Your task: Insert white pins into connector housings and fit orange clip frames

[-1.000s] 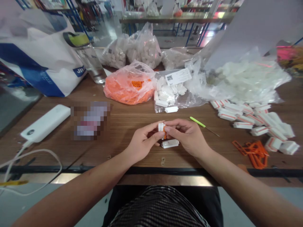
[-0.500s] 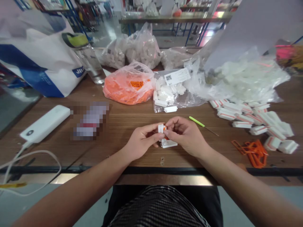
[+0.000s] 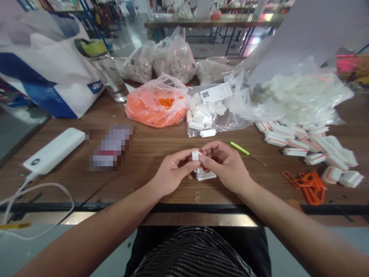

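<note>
My left hand (image 3: 172, 172) and my right hand (image 3: 223, 163) meet over the wooden table (image 3: 150, 146), fingers pinched together on a small white plastic connector (image 3: 196, 155) with an orange clip partly hidden between the fingertips. Just below them a second white connector (image 3: 205, 176) lies flat on the table, under my right fingers. A thin green-handled pick (image 3: 245, 151) lies to the right of my right hand.
A bag of orange clips (image 3: 155, 105) and an open bag of white connectors (image 3: 207, 111) lie behind my hands. Finished connectors (image 3: 305, 140) and loose orange clips (image 3: 309, 186) are at the right. A white power bank (image 3: 53, 150) with cable, a bottle (image 3: 111, 75) and a white-blue bag (image 3: 49, 73) stand at the left.
My right hand has shifted slightly left and closed tighter over the connector. The orange clip shows less between the fingers than before.
</note>
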{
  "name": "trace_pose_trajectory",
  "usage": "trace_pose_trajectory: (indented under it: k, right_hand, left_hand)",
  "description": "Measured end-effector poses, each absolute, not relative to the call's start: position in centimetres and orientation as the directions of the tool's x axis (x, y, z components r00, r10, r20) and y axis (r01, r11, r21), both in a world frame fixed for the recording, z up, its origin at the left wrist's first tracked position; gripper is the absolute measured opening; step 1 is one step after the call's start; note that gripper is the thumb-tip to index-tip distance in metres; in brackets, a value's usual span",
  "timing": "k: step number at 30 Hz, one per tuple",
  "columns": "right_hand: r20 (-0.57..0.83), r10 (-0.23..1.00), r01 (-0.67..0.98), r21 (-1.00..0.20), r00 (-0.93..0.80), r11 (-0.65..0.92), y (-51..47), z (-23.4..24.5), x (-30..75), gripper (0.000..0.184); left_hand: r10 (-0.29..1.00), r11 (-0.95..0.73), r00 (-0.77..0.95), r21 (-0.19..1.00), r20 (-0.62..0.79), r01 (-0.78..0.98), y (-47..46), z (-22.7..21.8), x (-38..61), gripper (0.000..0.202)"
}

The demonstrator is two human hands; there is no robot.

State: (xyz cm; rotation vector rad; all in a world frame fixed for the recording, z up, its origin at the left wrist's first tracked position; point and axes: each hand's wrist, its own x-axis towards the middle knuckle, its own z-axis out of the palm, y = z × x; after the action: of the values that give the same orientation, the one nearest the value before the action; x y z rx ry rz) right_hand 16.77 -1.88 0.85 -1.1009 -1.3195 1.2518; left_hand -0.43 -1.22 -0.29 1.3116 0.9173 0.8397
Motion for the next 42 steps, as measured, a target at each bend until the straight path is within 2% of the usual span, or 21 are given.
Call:
trace_pose_trajectory:
  k: [5, 11, 14, 17, 21, 23, 30, 38, 42]
  right_hand:
    - [0.139, 0.988, 0.107, -0.983, -0.073, 0.146, -2.3, 0.8, 16.4, 0.013]
    - [0.239, 0.966, 0.158, -0.955, -0.096, 0.251, -2.5, 0.6, 16.4, 0.011]
    - [0.291, 0.952, 0.235, -0.923, -0.092, 0.305, -2.5, 0.5, 16.4, 0.01]
    - [0.392, 0.914, 0.364, -0.84, -0.104, 0.402, -2.7, 0.6, 16.2, 0.008]
    - [0.517, 0.837, 0.497, -0.686, -0.18, 0.531, -3.1, 0.7, 16.0, 0.021]
    - [0.551, 0.806, 0.507, -0.642, -0.217, 0.576, -3.2, 0.5, 16.1, 0.022]
    - [0.633, 0.735, 0.532, -0.547, -0.241, 0.646, -3.3, 0.2, 16.5, 0.008]
    - [0.586, 0.783, 0.518, -0.612, -0.209, 0.597, -3.1, 0.2, 16.5, 0.005]
    - [0.609, 0.763, 0.522, -0.588, -0.217, 0.618, -3.1, 0.0, 16.6, 0.006]
  left_hand:
    - [0.891, 0.228, 0.422, 0.969, -0.168, -0.097, -1.2, -0.1, -0.4, 0.037]
    - [0.853, 0.368, 0.478, 0.893, -0.211, -0.261, -1.3, -0.2, -0.5, 0.03]
    - [0.848, 0.408, 0.473, 0.864, -0.239, -0.295, -1.4, -0.3, -0.3, 0.028]
    - [0.854, 0.418, 0.453, 0.855, -0.255, -0.308, -1.4, -0.1, -0.1, 0.025]
    - [0.871, 0.406, 0.424, 0.85, -0.248, -0.335, -1.3, 0.3, 0.0, 0.023]
    - [0.882, 0.4, 0.4, 0.848, -0.251, -0.349, -1.2, 0.4, -0.1, 0.023]
    - [0.894, 0.417, 0.336, 0.828, -0.298, -0.376, -0.9, 0.3, -0.3, 0.025]
    - [0.895, 0.422, 0.32, 0.823, -0.311, -0.381, -1.0, 0.3, -0.2, 0.025]
    - [0.894, 0.429, 0.321, 0.808, -0.314, -0.405, -1.0, 0.4, -0.1, 0.026]
